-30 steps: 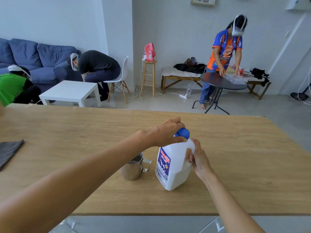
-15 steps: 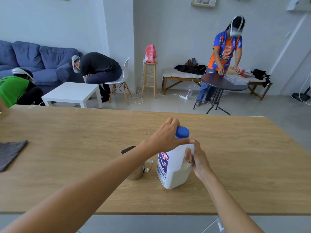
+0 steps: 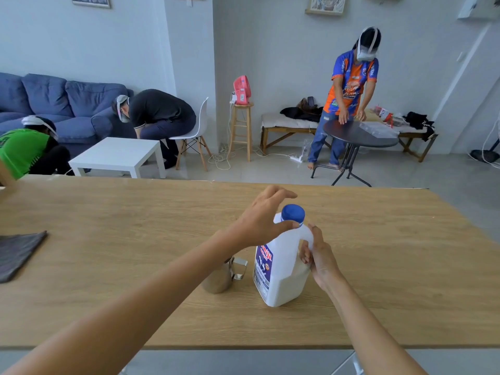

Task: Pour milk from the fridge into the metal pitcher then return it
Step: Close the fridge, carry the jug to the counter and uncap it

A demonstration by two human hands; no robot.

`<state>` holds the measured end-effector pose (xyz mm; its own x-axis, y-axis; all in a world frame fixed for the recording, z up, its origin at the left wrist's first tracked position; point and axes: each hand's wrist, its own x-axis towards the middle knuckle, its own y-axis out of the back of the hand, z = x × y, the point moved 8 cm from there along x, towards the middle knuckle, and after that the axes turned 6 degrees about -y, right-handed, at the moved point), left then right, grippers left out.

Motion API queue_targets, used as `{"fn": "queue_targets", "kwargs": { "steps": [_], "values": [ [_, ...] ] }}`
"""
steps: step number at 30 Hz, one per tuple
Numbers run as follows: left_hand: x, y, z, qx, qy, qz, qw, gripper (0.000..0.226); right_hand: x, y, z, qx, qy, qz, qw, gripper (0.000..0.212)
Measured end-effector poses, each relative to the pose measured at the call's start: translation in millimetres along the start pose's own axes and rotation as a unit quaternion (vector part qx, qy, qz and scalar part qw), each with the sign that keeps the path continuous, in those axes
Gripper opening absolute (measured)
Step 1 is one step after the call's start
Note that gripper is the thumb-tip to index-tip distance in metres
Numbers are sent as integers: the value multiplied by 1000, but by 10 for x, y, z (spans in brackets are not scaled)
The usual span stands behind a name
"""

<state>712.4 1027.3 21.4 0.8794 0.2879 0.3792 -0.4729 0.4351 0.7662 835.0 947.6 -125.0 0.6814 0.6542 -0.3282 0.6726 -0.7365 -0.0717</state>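
Observation:
A white plastic milk jug (image 3: 282,277) with a blue cap (image 3: 293,212) stands upright on the wooden table (image 3: 405,266), about half full. My right hand (image 3: 319,255) grips its handle from the right. My left hand (image 3: 261,220) hovers at the cap with the fingers spread above and behind it and the thumb touching the neck just under the cap. The cap sits on the jug. The metal pitcher (image 3: 219,280) stands just left of the jug, its handle toward the jug; my left forearm hides its rim.
A dark grey cloth (image 3: 16,253) lies at the table's left edge. Beyond the table are a white coffee table (image 3: 116,155), a blue sofa, a round black table (image 3: 359,136) and three people wearing headsets.
My left hand's fingers have lifted off the blue cap and spread, leaving the cap in full view. The right hand stays on the handle; the jug has not moved.

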Motion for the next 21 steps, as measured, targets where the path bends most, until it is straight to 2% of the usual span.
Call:
{"fn": "queue_targets", "kwargs": {
  "steps": [4, 6, 9, 14, 18, 21],
  "values": [
    [121, -187, 49, 14, -16, -107, 994, 53, -20, -31, -28, 10, 6, -10, 1000, 50],
    [169, -236, 49, 39, -22, -126, 991, 49, -22, -42, -24, 14, 11, -13, 1000, 60],
    [219, -219, 32, 47, -15, -110, 993, 43, -17, -26, -15, 22, 9, -4, 1000, 71],
    [149, 9, -87, 59, -2, -43, 997, 44, -33, -21, -35, 3, 0, 4, 1000, 55],
    [-113, 322, -503, 79, 54, -7, 995, 46, -39, -15, -22, -1, -6, 3, 1000, 52],
    [-443, 545, -1028, 110, 132, 7, 985, 45, -35, -15, -19, -1, -10, 3, 1000, 52]
  ]
}}
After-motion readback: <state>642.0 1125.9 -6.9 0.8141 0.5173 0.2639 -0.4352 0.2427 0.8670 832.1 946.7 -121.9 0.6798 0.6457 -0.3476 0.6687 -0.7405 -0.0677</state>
